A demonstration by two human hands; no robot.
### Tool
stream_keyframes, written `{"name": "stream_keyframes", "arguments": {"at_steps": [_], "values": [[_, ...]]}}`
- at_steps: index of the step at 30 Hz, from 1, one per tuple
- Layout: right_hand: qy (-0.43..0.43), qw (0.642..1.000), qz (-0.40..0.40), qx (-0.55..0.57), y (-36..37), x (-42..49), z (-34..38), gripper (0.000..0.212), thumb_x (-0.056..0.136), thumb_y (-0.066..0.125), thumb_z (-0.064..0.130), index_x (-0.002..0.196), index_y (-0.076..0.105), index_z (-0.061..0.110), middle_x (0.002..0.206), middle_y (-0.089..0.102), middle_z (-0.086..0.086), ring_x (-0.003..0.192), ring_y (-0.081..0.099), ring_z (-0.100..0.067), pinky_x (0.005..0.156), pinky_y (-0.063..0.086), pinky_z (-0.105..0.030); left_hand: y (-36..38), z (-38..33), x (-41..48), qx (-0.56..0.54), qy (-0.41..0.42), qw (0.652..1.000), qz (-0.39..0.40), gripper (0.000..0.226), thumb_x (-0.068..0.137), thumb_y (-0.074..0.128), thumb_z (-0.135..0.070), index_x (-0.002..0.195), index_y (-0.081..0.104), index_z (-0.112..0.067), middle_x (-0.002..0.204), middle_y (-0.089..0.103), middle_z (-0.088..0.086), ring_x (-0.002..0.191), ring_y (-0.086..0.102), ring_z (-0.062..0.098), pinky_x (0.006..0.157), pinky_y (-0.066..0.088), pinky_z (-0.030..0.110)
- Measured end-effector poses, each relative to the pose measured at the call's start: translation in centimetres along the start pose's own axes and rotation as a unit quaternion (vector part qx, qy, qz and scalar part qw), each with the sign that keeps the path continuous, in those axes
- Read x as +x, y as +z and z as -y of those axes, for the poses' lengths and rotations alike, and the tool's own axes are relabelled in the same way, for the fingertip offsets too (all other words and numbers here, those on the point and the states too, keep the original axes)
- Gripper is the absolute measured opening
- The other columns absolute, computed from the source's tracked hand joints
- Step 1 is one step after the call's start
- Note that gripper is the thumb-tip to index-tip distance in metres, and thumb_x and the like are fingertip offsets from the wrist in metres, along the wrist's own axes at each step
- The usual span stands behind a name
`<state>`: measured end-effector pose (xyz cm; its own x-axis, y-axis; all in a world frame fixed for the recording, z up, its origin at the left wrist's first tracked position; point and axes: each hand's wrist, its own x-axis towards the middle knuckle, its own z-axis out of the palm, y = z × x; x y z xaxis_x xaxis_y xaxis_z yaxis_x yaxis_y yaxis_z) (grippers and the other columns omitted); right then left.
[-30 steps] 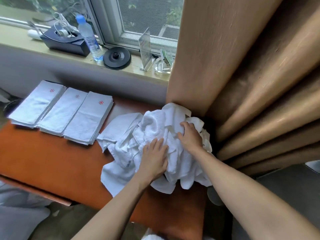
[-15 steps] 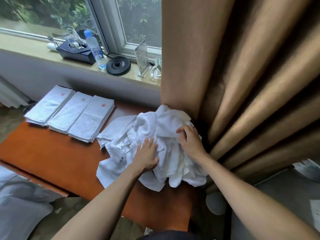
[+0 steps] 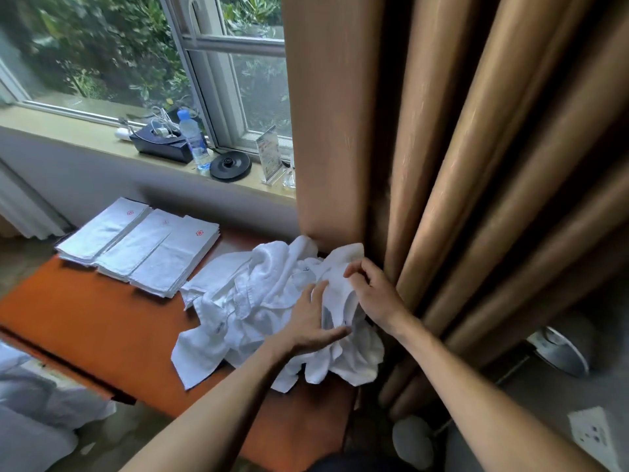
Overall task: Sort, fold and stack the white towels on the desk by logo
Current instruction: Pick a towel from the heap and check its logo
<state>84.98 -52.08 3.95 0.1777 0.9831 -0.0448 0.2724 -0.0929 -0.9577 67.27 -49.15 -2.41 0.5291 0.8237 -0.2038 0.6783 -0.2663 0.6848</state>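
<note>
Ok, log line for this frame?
left hand: flat on towel pile | right hand: pinching towel pile | folded stacks: three, red logos

Three folded stacks (image 3: pixel 102 233) (image 3: pixel 138 248) (image 3: pixel 177 262), one loose heap (image 3: pixel 258 301)

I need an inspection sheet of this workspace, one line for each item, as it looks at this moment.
Surface: orange desk, with towels on its far and right parts.
Job's things: three folded stacks with red logos, side by side; loose towel heap to their right.
Clutter: water bottle, black box, round black base and sign holder, all on the sill.
Hands: left hand lies flat on the heap; right hand pinches a towel edge.
Cables: white cables in the black box.
Surroundings: window; brown curtain beside the heap.
</note>
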Motion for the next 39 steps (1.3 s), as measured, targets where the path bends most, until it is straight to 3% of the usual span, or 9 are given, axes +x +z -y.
{"name": "stream_keyframes", "arguments": {"at_steps": [4, 9, 14, 19, 26, 30, 32, 36, 39], "values": [[-0.016, 1.0, -0.014, 0.005, -2.5, -0.1, 0.5, 0.021, 0.098, 0.052, 0.003, 0.089, 0.064, 0.017, 0.09, 0.065, 0.008, 0.086, 0.057, -0.001, 0.081, 0.044, -0.016, 0.1, -2.3, 0.2, -0.03, 0.027, 0.997, -0.065, 0.07, 0.095, 0.062, -0.035, 0.154, 0.029, -0.019, 0.161, 0.017, 0.003, 0.148, 0.027, 0.022, 0.118, 0.034, 0.042], [-0.043, 0.999, -0.029, 0.009, -5.6, -0.7, 1.6, 0.03, 0.098, 0.049, -0.003, 0.082, 0.062, 0.019, 0.08, 0.059, 0.004, 0.072, 0.05, 0.001, 0.069, 0.04, -0.013, -1.1, -5.9, 0.0, -0.066, 0.045, 0.987, -0.141, 0.018, 0.097, 0.053, -0.013, 0.11, 0.066, -0.016, 0.114, 0.065, -0.002, 0.097, 0.062, 0.016, 0.085, 0.051, 0.031], [-0.041, 0.999, 0.026, 0.024, -8.0, -1.9, 2.5, 0.001, 0.093, 0.063, 0.016, 0.092, 0.062, 0.016, 0.084, 0.059, 0.004, 0.071, 0.051, 0.002, 0.067, 0.042, -0.012, -1.3, -8.4, -1.0, -0.055, 0.041, 0.988, -0.141, 0.012, 0.099, 0.046, -0.02, 0.097, 0.058, -0.018, 0.085, 0.062, -0.004, 0.078, 0.057, 0.013, 0.073, 0.047, 0.036], [-0.043, 0.996, 0.069, -0.046, -9.9, -2.9, 2.5, 0.031, 0.089, 0.067, -0.005, 0.102, 0.056, 0.02, 0.083, 0.057, 0.003, 0.063, 0.052, 0.002, 0.062, 0.045, -0.015, -3.8, -9.5, -1.2, -0.069, 0.027, 0.957, -0.279, 0.01, 0.1, 0.047, -0.017, 0.092, 0.05, -0.014, 0.079, 0.056, 0.001, 0.075, 0.054, 0.019, 0.068, 0.039, 0.036], [-0.049, 0.978, 0.089, -0.182, -10.5, -4.4, 2.4, 0.03, 0.091, 0.064, 0.004, 0.118, 0.059, 0.016, 0.099, 0.061, 0.001, 0.082, 0.056, -0.013, 0.074, 0.047, -0.022, -6.2, -11.2, -2.8, 0.032, 0.041, 0.923, -0.381, 0.011, 0.102, 0.047, -0.026, 0.102, 0.057, -0.021, 0.091, 0.069, 0.003, 0.082, 0.063, 0.029, 0.069, 0.045, 0.038], [-0.076, 0.96, 0.059, -0.264, -10.9, -5.2, 2.2, 0.019, 0.095, 0.056, 0.012, 0.083, 0.063, 0.024, 0.075, 0.065, 0.006, 0.076, 0.062, -0.02, 0.058, 0.044, -0.02, -7.0, -11.8, -3.9, 0.057, 0.044, 0.894, -0.442, 0.013, 0.101, 0.047, -0.031, 0.106, 0.058, -0.026, 0.093, 0.073, 0.003, 0.088, 0.067, 0.035, 0.076, 0.053, 0.046], [-0.082, 0.955, 0.043, -0.282, -10.9, -5.5, 2.2, 0.029, 0.097, 0.053, 0.012, 0.072, 0.054, 0.028, 0.068, 0.059, 0.007, 0.074, 0.059, -0.024, 0.057, 0.041, -0.023, -7.1, -11.9, -4.3, 0.058, 0.046, 0.894, -0.442, 0.013, 0.101, 0.048, -0.031, 0.105, 0.06, -0.025, 0.092, 0.073, 0.004, 0.087, 0.067, 0.035, 0.075, 0.054, 0.046], [-0.079, 0.929, 0.042, -0.359, -10.9, -6.2, 1.6, 0.027, 0.105, 0.044, 0.026, 0.114, 0.069, 0.021, 0.108, 0.075, -0.005, 0.104, 0.065, -0.032, 0.086, 0.052, -0.043, -5.5, -10.5, -5.0, 0.032, 0.001, 0.919, -0.394, 0.012, 0.099, 0.05, -0.028, 0.102, 0.061, -0.023, 0.092, 0.071, 0.002, 0.089, 0.065, 0.031, 0.074, 0.052, 0.043], [-0.085, 0.927, 0.061, -0.361, -10.7, -6.9, 0.4, 0.022, 0.107, 0.046, 0.035, 0.095, 0.062, 0.025, 0.094, 0.073, -0.002, 0.097, 0.065, -0.033, 0.081, 0.05, -0.044, -3.7, -9.2, -5.8, -0.026, -0.048, 0.925, -0.375, 0.012, 0.098, 0.052, -0.028, 0.099, 0.064, -0.024, 0.09, 0.07, -0.003, 0.087, 0.064, 0.024, 0.072, 0.046, 0.036]]}}
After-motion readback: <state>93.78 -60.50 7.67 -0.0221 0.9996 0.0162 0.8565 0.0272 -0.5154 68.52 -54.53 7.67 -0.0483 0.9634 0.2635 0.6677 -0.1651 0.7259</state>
